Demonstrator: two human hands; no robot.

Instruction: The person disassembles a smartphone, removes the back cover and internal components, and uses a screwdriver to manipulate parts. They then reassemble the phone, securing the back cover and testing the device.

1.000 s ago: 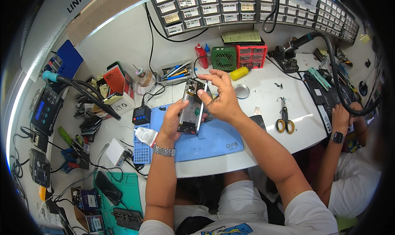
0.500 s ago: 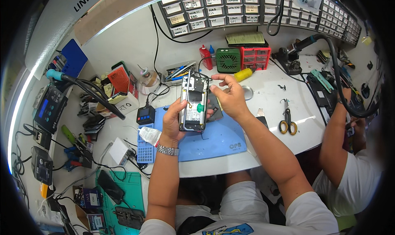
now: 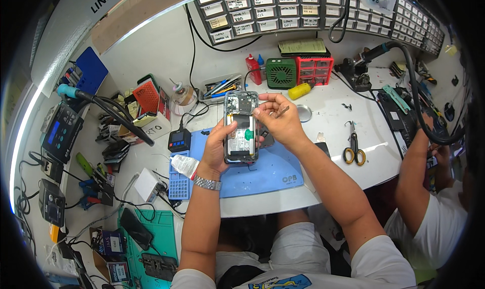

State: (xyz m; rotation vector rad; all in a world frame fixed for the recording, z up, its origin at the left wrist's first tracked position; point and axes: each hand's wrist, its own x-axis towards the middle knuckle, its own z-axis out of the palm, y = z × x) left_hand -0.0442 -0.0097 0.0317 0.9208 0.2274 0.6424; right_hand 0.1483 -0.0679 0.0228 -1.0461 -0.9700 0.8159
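My left hand [image 3: 216,145] is closed around an opened smartphone [image 3: 240,146], held upright above the blue work mat [image 3: 275,175]. Its back is off, baring a pale battery with a green round sticker, black flex ribbon and the upper board parts. My right hand [image 3: 283,119] has its thumb and index finger pinched at the phone's upper right edge. A thin brownish shape shows between its fingers, too small to name. Behind the phone, a dark flat part lies on the mat, partly hidden by my right hand.
Scissors [image 3: 353,150], a round metal tin [image 3: 304,113] and a yellow bottle [image 3: 299,91] lie to the right. A green fan [image 3: 281,74] and red drawer box [image 3: 314,70] stand behind. A crumpled white tube [image 3: 184,166] lies left. A co-worker's arm [image 3: 410,180] is at far right.
The phone has turned to show its inside more squarely and shifted slightly right. My right hand's fingers have closed in to the phone's edge.
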